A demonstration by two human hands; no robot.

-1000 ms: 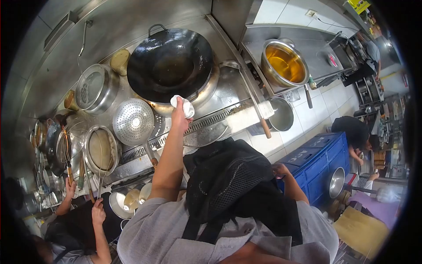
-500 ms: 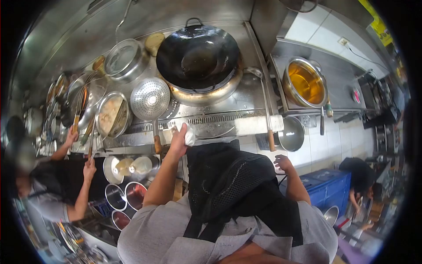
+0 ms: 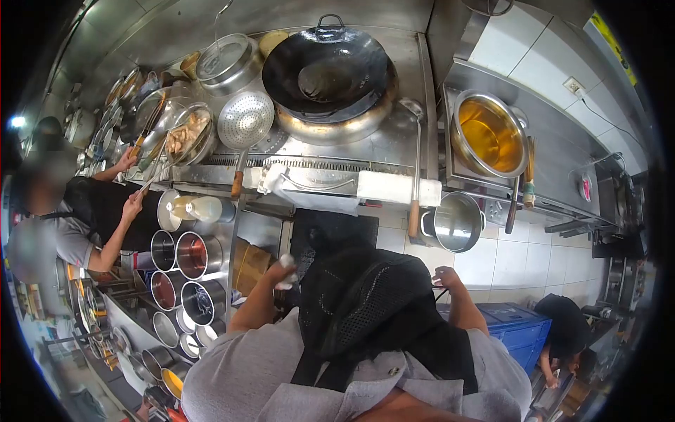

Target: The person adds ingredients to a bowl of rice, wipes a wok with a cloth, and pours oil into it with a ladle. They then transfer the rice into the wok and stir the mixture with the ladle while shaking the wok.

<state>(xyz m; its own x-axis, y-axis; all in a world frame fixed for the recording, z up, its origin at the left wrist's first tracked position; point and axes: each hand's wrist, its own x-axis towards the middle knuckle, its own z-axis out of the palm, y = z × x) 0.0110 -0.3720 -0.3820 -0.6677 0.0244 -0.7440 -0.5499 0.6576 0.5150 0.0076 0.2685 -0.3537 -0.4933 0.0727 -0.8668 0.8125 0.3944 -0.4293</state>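
My left hand (image 3: 275,273) is closed round a white cloth (image 3: 287,271), low in front of my body and beside the black apron (image 3: 365,295). On the apron's other side my right hand (image 3: 445,277) hangs with its fingers curled; whether it holds the thin dark cord near it is unclear. A black wok (image 3: 325,74) rests on the burner ahead. Left of the wok lies a perforated skimmer (image 3: 245,119), and a ladle (image 3: 415,165) lies to its right. A folded white cloth (image 3: 399,188) lies along the stove's front edge.
At the left a co-worker (image 3: 105,218) holds utensils over a bowl of food (image 3: 188,133). Several metal pots (image 3: 191,254) stand below. A pot of amber liquid (image 3: 490,133) is at the right, above a blue cabinet (image 3: 510,329). Another person (image 3: 560,323) bends farther right.
The view has shifted, with the stove now farther up. My left hand has drawn back from the stove edge towards my body with the cloth. The co-worker's utensils have moved over the food.
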